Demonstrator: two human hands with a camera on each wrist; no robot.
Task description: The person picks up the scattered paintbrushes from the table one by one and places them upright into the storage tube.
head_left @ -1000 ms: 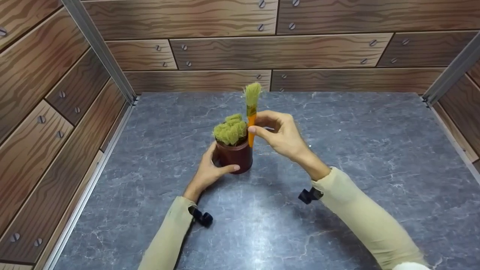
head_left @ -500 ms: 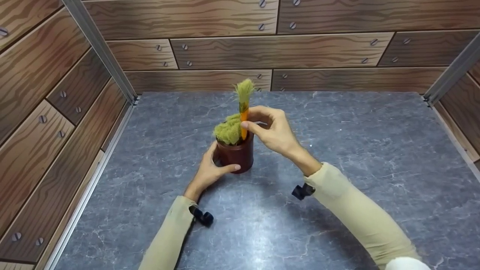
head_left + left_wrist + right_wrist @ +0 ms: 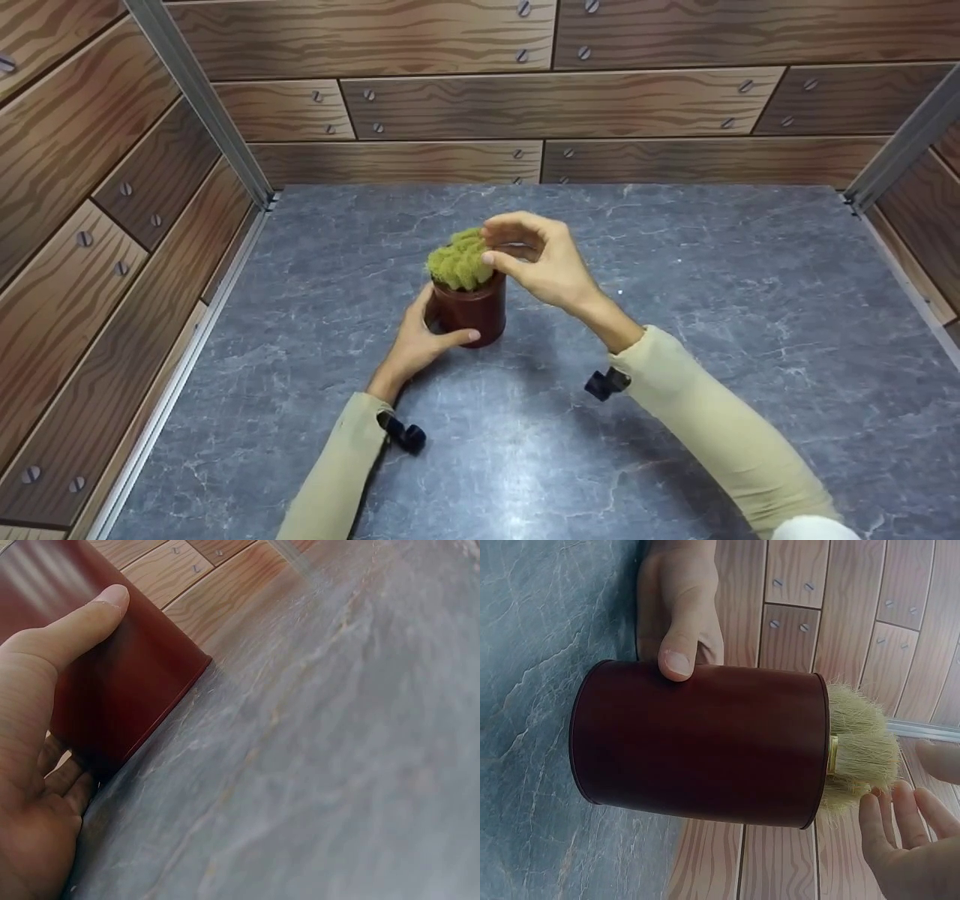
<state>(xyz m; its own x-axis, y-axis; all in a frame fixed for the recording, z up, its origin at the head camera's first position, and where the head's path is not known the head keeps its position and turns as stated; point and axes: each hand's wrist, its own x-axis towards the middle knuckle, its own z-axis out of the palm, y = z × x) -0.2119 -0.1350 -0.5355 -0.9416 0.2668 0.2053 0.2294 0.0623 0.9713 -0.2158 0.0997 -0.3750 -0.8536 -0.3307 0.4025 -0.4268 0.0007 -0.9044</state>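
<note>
A dark red-brown cylindrical cup point(image 3: 480, 311) stands upright on the table, filled with several paintbrushes point(image 3: 456, 264), their pale green-yellow bristles up. Most of their handles are hidden inside it; a gold ferrule point(image 3: 832, 755) shows at the rim in the right wrist view. My left hand point(image 3: 414, 343) holds the cup from the left, thumb point(image 3: 97, 615) across its front near the base. Beside the bristles on the right is my right hand point(image 3: 553, 266), its fingers loosely curved and apart from the thumb, holding nothing. The fingertips are close to the bristles; whether they touch I cannot tell.
The grey marbled table point(image 3: 720, 300) reaches to wood-patterned walls point(image 3: 450, 105) at the back and both sides. Metal corner posts point(image 3: 210, 112) stand at the back corners. A black wrist camera point(image 3: 405, 433) sits on each sleeve.
My right hand moved left over the cup with an orange-handled paintbrush and let go. The brush dropped in among the others. My left hand stayed on the cup.
</note>
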